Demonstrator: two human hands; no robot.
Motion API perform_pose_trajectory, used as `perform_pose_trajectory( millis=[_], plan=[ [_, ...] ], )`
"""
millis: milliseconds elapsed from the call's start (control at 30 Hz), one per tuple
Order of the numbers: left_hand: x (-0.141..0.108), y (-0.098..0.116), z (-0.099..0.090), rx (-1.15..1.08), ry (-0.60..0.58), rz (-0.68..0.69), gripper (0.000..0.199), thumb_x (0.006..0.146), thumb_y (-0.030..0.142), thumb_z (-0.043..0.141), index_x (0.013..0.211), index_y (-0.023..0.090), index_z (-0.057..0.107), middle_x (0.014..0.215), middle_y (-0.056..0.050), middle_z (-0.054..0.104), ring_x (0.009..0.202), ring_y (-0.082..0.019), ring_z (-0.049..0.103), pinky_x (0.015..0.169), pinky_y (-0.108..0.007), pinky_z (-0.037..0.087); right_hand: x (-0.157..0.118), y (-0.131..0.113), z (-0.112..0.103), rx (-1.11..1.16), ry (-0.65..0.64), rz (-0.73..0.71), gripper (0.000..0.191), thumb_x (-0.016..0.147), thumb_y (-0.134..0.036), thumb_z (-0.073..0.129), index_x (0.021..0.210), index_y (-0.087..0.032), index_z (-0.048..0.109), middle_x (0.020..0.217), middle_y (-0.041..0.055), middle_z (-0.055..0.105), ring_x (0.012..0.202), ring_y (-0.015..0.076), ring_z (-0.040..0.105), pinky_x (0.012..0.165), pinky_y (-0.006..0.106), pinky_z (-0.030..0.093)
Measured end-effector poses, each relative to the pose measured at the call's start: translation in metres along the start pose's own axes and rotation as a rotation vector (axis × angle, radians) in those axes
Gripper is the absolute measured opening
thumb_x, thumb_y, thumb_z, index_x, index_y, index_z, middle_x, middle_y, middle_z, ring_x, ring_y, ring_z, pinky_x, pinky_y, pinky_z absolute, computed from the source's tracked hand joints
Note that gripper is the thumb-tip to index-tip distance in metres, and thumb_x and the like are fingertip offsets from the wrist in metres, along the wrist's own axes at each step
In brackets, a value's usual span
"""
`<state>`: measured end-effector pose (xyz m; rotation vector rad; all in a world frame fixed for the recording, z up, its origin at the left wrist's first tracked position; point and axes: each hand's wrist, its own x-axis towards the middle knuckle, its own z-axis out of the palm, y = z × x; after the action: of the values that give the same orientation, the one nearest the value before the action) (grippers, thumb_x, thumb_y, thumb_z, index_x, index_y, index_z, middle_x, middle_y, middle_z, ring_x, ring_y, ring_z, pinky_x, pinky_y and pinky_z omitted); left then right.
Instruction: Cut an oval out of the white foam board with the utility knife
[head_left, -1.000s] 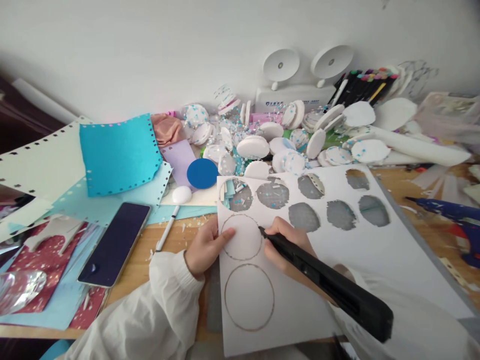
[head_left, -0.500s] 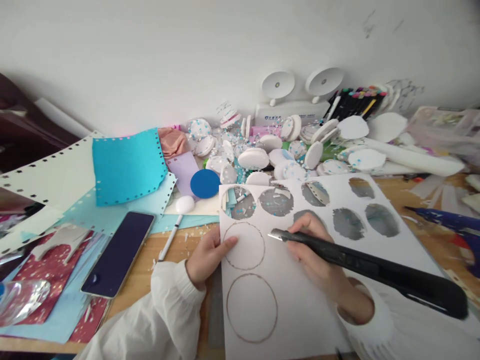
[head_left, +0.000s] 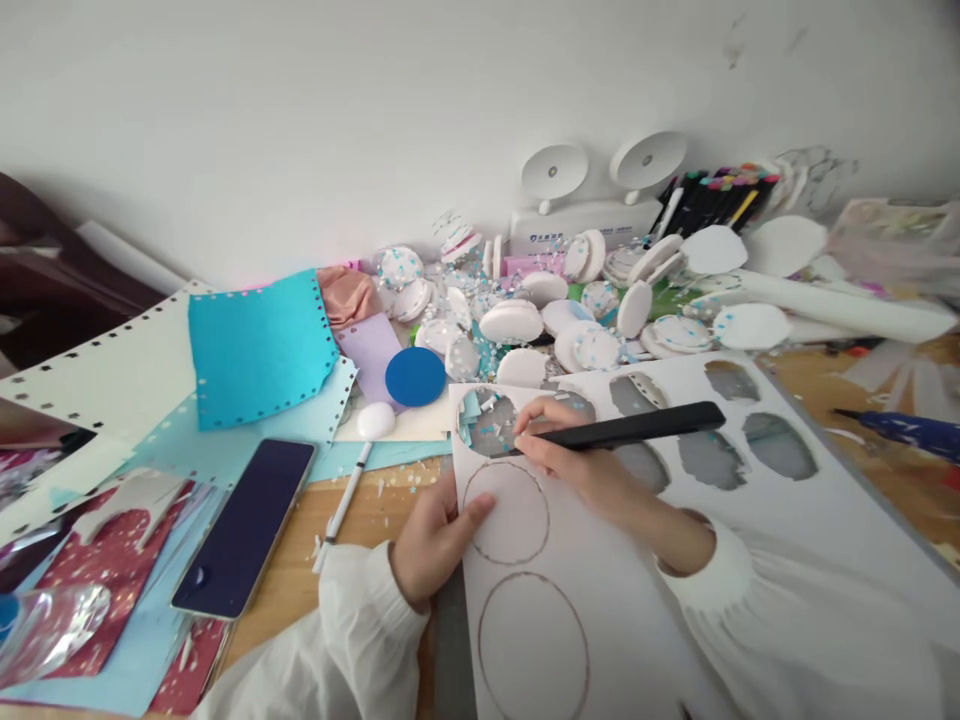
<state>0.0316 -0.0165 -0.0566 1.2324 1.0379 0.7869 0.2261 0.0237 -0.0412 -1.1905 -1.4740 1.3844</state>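
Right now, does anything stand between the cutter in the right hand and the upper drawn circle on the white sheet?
Nothing visible stands between the cutter in the right hand and the top of the circle. At its left side, the left hand has its thumb over the line, likely in the way there.

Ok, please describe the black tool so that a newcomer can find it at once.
Find the white board with holes, right of the phone. Over its upper part, the right hand holds the black tool. It is one thick bar, unlike the slim pens with coloured ends bundled behind.
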Motion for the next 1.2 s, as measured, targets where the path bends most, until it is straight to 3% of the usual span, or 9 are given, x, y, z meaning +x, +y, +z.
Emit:
perform_pose_trajectory(
  millis=[167, 833, 1067, 1200],
  plan=[
    [-0.0006, 0.0022, 0.0005, 0.01, 0.002, -0.006, 0.032, 0.085, 0.047, 0.061, 0.093, 0.015, 0.061, 0.081, -0.004, 0.067, 0.074, -0.017, 0.061, 0.066, -0.026, 0.05, -0.001, 0.0084, -0.0016, 0.078, -0.024, 0.07, 0.018, 0.086, -0.036, 0.06, 0.092, -0.026, 0.046, 0.054, -0.0097, 0.045, 0.05, 0.01, 0.037, 0.049, 0.025, 0.026],
    [-0.0001, 0.0012, 0.0017, -0.022, 0.009, -0.044, 0.035, 0.082, 0.05, 0.064, 0.086, 0.016, 0.06, 0.074, -0.002, 0.063, 0.069, -0.016, 0.058, 0.064, -0.026, 0.048, -0.0022, 0.0016, 0.0012, -0.005, -0.039, 0.088, 0.018, 0.085, -0.033, 0.059, 0.089, -0.025, 0.043, 0.059, -0.0087, 0.048, 0.052, 0.0108, 0.04, 0.051, 0.024, 0.03],
    [-0.0001, 0.0055, 0.0021, -0.039, 0.004, -0.05, 0.035, 0.081, 0.052, 0.064, 0.084, 0.017, 0.06, 0.072, -0.001, 0.063, 0.068, -0.016, 0.058, 0.063, -0.026, 0.048, -0.0015, 0.0049, 0.0008, 0.035, -0.121, 0.078, 0.02, 0.083, -0.03, 0.06, 0.088, -0.025, 0.04, 0.061, -0.0083, 0.046, 0.051, 0.01, 0.037, 0.049, 0.024, 0.025],
    [0.0001, 0.0048, 0.002, -0.049, 0.011, -0.045, 0.035, 0.08, 0.051, 0.066, 0.085, 0.017, 0.062, 0.074, -0.002, 0.066, 0.07, -0.018, 0.06, 0.065, -0.027, 0.05, -0.0008, 0.0099, -0.0014, 0.109, -0.082, 0.071, 0.021, 0.084, -0.033, 0.059, 0.088, -0.026, 0.04, 0.057, -0.0098, 0.043, 0.05, 0.0099, 0.034, 0.049, 0.024, 0.023]
  ],
)
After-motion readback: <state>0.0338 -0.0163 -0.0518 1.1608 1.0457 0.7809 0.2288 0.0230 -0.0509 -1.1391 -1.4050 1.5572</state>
